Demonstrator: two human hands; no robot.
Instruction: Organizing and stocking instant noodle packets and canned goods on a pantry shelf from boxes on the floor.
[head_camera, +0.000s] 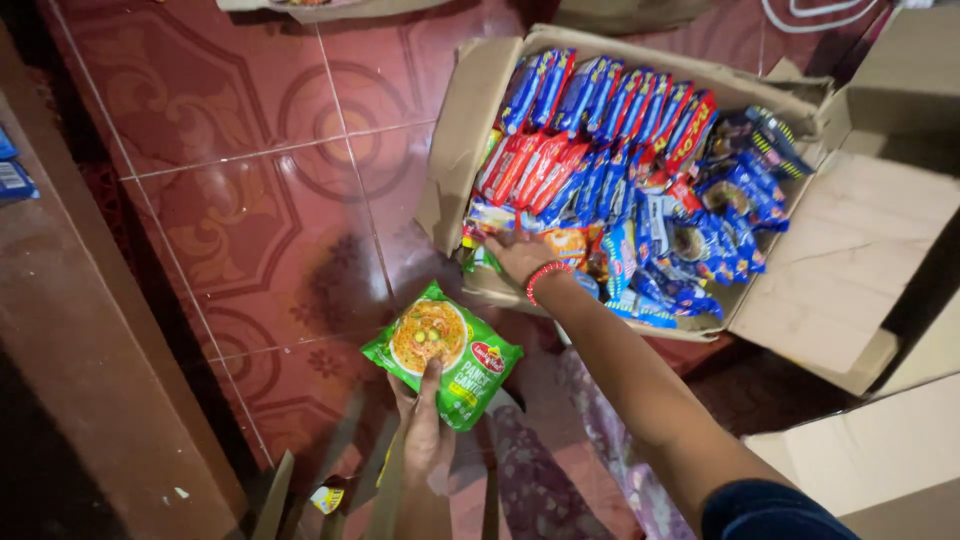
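The left hand (425, 425) has its grip closed on a green noodle pack (442, 355), held above the red floor (250, 200). To its right, the right hand (518, 257) reaches into the box (470, 110), fingers spread on the packets (600, 150), grasping nothing.

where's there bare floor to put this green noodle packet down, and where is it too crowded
Bare red tiled floor lies left of the cardboard box, bordered by the dark wooden edge. The box is packed with packets; the right hand reaches in. The left hand holds the green packet.
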